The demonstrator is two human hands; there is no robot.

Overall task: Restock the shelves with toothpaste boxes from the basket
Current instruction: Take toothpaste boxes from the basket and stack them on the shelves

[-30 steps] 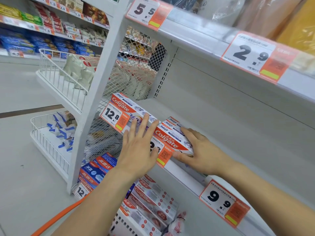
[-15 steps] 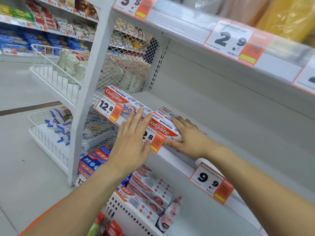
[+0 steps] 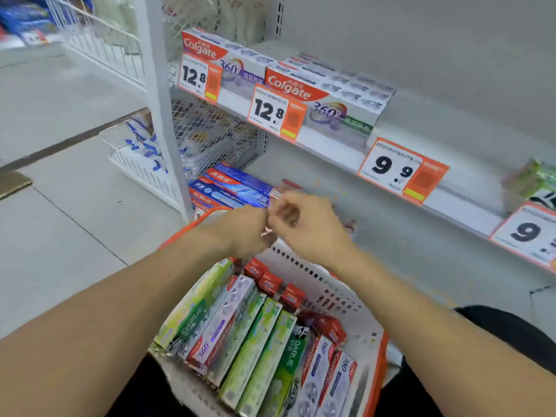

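Observation:
Below me stands a white basket with an orange rim (image 3: 340,293), holding several toothpaste boxes (image 3: 246,335) in green, white and red. Two Colgate 360 boxes (image 3: 328,94) lie along the front of the middle shelf (image 3: 331,145) behind 12.8 price tags. My left hand (image 3: 240,230) and my right hand (image 3: 307,224) meet over the basket's far edge, both curled and blurred by motion. A small pink and white thing (image 3: 266,231) shows between them; what it is, and which hand holds it, I cannot make out.
Blue toothpaste boxes (image 3: 231,188) are stacked on the bottom shelf behind my hands. Green boxes (image 3: 535,182) sit at the far right of the middle shelf near 9.9 tags (image 3: 400,170). A white upright (image 3: 162,115) and wire side baskets (image 3: 135,164) stand to the left.
Both hands left the Colgate boxes on the middle shelf and dropped down together over the basket. My view tilted downward, bringing the basket's contents into sight.

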